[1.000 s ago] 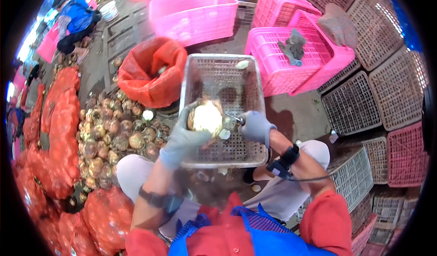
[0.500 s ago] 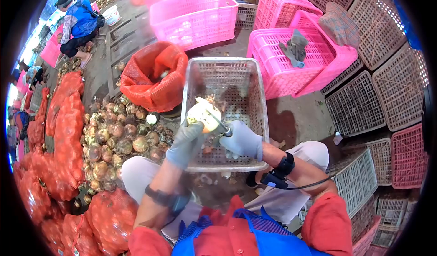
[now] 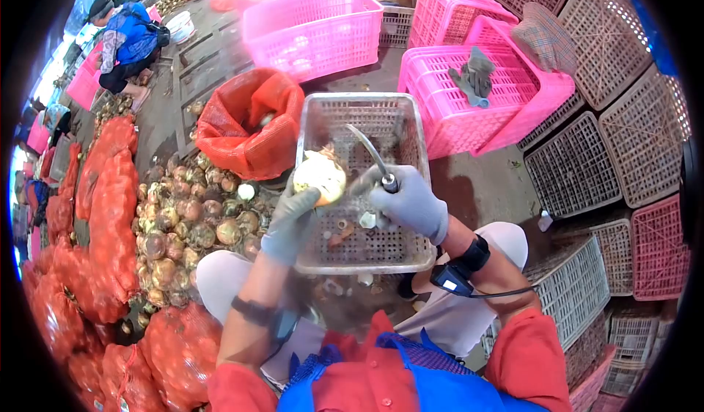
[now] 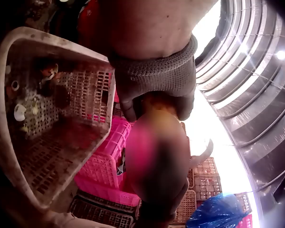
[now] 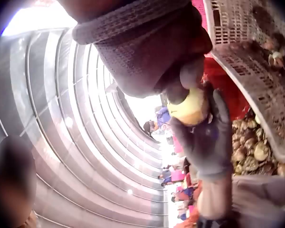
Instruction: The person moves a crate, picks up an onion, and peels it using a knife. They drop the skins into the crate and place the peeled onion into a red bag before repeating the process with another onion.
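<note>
The gloved left hand [image 3: 290,223] grips a pale peeled onion [image 3: 320,177] over the left side of a grey-white crate [image 3: 367,268]. In the right wrist view the left hand [image 5: 204,137] cups the yellowish onion [image 5: 192,108] from below. Just right of the onion, the gloved right hand [image 3: 412,201] holds a curved blade [image 3: 367,146] by its dark handle, the tip pointing up and away from the body. Bits of peel [image 3: 367,220] lie on the crate's perforated floor. In the left wrist view the left hand [image 4: 154,80] is close, with the onion blurred below it.
A heap of unpeeled onions [image 3: 192,229] lies at the left, beside an open red mesh bag [image 3: 249,155]. Filled red sacks [image 3: 110,221] line the far left. Pink crates [image 3: 312,31] stand beyond, one bearing grey gloves [image 3: 475,78]. Stacked crates [image 3: 572,166] fill the right. Another person [image 3: 132,38] crouches far left.
The right hand with the blade first came in to the onion, then moved away to the right, its blade now raised. The left hand keeps hold of the onion, slightly turned.
</note>
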Available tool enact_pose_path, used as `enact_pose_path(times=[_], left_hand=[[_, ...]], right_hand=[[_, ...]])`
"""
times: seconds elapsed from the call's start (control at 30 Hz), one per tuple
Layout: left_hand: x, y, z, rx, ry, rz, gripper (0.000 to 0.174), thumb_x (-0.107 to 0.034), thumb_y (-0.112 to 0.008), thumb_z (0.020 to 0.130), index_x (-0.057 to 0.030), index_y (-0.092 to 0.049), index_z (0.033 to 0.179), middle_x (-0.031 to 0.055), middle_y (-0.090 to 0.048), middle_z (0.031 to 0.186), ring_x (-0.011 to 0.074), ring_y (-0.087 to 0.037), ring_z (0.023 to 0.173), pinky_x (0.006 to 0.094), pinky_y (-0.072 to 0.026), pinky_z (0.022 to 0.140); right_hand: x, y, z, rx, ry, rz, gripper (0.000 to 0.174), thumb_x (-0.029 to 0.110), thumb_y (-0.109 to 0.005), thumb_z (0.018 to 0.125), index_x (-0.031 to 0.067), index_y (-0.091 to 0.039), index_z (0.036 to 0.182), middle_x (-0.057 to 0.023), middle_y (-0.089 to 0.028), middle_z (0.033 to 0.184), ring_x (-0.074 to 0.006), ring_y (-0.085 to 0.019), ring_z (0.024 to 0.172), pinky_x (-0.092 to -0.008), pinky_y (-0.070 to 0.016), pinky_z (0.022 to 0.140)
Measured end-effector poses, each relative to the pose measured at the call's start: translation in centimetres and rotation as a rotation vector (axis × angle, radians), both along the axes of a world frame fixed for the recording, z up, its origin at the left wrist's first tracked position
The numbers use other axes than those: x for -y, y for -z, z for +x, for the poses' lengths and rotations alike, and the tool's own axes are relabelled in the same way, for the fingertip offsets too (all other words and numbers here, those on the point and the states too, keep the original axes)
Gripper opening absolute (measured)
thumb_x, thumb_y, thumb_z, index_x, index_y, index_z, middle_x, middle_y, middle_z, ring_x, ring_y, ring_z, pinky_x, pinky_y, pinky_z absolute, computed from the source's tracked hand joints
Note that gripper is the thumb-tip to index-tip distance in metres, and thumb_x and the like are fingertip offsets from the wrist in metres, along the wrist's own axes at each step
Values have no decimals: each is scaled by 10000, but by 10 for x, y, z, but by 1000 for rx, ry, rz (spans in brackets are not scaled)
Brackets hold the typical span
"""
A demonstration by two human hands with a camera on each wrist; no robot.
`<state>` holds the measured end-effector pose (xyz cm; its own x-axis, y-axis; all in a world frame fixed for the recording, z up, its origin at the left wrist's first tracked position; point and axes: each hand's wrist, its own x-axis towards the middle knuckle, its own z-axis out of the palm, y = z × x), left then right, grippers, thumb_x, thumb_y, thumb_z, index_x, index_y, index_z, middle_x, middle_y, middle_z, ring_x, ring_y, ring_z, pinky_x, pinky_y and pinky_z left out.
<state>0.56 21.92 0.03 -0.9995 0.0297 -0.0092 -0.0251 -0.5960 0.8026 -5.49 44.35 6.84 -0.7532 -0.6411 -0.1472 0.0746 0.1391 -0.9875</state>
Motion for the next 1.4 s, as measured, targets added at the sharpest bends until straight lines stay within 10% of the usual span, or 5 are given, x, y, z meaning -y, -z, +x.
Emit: enact_pose_path(times=[0.37,0.63,0.7,1.0,1.4], left_hand=[[-7,-13,7,83,87,-250,913,26,-802,748,-46,-347,1535,101,-576,1399,213,-601,1252,360,-510,1054],[-20,-36,16,-42,207,312,865,-380,-763,918,-61,-307,1581,156,-510,1482,261,-579,1295,401,-526,1060],[-10,-32,7,-3,116,183,786,-490,-536,1044,-55,-216,1615,145,-446,1550,256,-525,1358,441,-463,1122],[-3,-12,5,-17,14,181,790,-595,-618,963,-92,-408,1535,86,-681,1221,200,-699,939,350,-622,791],[-18,-16,3,-4,25,-258,762,-422,-756,910,-26,-435,1476,97,-617,1307,189,-600,1203,346,-460,1060]], right_hand=[[4,29,-8,-808,-28,227,521,110,-669,862,-25,-537,1348,-255,-689,1071,-325,-719,927,-388,-547,781],[-7,18,-20,-318,54,69,374,36,-573,885,15,-574,1259,-52,-618,722,-113,-598,612,-303,-477,549],[-5,14,-17,-36,123,-134,328,1,-535,881,19,-602,1202,42,-574,756,-16,-519,606,-219,-397,504],[-16,0,-22,121,66,-251,329,96,-626,899,-29,-612,1204,-79,-711,884,-112,-661,672,-250,-533,594],[7,12,-6,-328,10,148,507,216,-689,873,-25,-600,1311,-173,-731,1054,-236,-717,944,-354,-550,837]])
